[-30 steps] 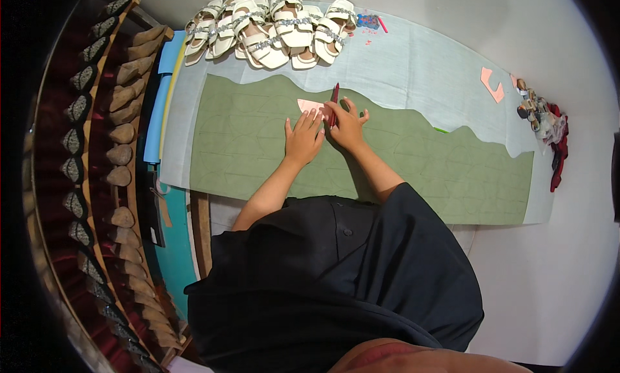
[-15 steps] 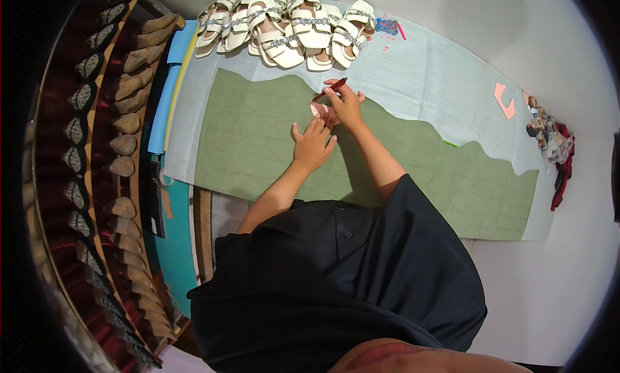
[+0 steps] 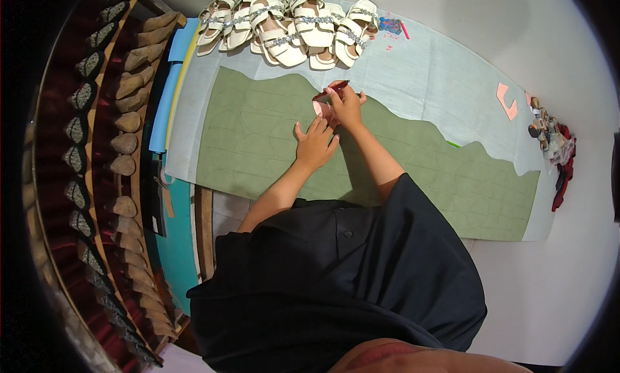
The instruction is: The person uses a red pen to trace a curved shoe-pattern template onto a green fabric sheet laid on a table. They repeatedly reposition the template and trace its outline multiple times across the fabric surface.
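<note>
A large green sheet (image 3: 258, 140) marked with many thin drawn outlines lies over the table. On its far edge area sits a small pink template (image 3: 319, 107), partly hidden under my fingers. My left hand (image 3: 314, 143) lies flat with fingers spread, its fingertips pressing on the template. In my right hand (image 3: 349, 108) a dark red pen (image 3: 338, 85) is gripped, slanting, its tip close to the template's far left edge. Whether the tip touches the sheet I cannot tell.
White sandals with sparkling straps (image 3: 284, 31) are piled at the back left. A second pink template (image 3: 507, 100) lies at the right on the pale cloth (image 3: 413, 69), near a heap of small items (image 3: 547, 134). Wooden shoe lasts (image 3: 126, 144) line a rack at left.
The pen has tilted flatter, and its tip has moved slightly along the template's edge. My left hand still presses in nearly the same place.
</note>
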The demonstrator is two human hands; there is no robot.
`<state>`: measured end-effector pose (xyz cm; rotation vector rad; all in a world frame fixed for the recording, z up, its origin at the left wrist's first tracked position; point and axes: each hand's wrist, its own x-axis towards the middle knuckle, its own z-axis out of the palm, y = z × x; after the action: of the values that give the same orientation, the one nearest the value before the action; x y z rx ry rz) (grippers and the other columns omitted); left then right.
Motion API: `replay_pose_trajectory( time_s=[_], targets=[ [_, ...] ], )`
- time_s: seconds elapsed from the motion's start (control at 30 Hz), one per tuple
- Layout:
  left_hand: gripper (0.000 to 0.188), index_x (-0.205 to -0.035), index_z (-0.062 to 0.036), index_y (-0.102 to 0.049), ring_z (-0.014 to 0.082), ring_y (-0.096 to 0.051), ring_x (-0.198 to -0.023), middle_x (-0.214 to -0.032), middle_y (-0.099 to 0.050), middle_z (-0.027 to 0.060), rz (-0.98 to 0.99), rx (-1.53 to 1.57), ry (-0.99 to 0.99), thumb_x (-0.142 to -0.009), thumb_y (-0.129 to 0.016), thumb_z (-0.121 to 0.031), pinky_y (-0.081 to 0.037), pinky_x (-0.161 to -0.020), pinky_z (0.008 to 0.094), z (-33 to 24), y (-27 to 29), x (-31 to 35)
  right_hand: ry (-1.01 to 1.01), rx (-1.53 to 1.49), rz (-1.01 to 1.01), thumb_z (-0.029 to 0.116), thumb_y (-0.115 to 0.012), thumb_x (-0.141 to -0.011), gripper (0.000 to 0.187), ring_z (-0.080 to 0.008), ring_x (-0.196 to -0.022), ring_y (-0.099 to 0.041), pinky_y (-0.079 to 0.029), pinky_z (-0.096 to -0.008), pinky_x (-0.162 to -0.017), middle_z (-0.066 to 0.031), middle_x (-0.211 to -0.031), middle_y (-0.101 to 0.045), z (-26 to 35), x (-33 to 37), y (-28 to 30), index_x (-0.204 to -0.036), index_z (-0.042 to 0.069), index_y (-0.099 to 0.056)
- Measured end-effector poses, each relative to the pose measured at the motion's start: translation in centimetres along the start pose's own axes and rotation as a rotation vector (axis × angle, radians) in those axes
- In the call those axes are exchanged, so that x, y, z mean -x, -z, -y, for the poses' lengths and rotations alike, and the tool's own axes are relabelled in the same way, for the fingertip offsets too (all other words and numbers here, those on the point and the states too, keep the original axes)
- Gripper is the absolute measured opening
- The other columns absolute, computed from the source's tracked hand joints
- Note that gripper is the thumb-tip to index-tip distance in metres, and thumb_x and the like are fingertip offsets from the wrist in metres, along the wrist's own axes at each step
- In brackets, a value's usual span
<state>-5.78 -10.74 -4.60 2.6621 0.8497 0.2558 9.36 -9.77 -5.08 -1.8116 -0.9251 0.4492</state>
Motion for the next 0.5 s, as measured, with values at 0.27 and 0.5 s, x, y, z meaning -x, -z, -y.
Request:
replay_pose_trajectory(
  time_s=[0.27,0.5],
  targets=[
    [0.036,-0.119,-0.0113,-0.059,0.0203,-0.037,-0.135,-0.140,-0.046,0.0057,0.006,-0.014,0.009,-0.091,-0.053,-0.033,-0.017,-0.099,0.0711,-0.1,-0.1,0.0,-0.012,0.176,-0.021,0.030,-0.059,-0.090,0.016,-0.0198,-0.102,-0.057,-0.016,-0.0608,-0.099,-0.0009,-0.098,-0.065,-1.3,0.3,1.1,-0.096,0.017,-0.066],
    [0.047,-0.135,-0.0185,-0.049,0.0184,-0.038,-0.134,-0.145,-0.043,0.0017,-0.037,-0.050,0.004,-0.089,-0.050,-0.027,-0.019,-0.100,0.0690,0.1,-0.5,0.0,-0.017,0.248,-0.117,0.029,-0.059,-0.091,0.015,-0.0169,-0.099,-0.057,-0.015,-0.0552,-0.097,0.0031,-0.092,-0.068,-2.5,2.4,5.9,-0.096,0.017,-0.065]
  ],
)
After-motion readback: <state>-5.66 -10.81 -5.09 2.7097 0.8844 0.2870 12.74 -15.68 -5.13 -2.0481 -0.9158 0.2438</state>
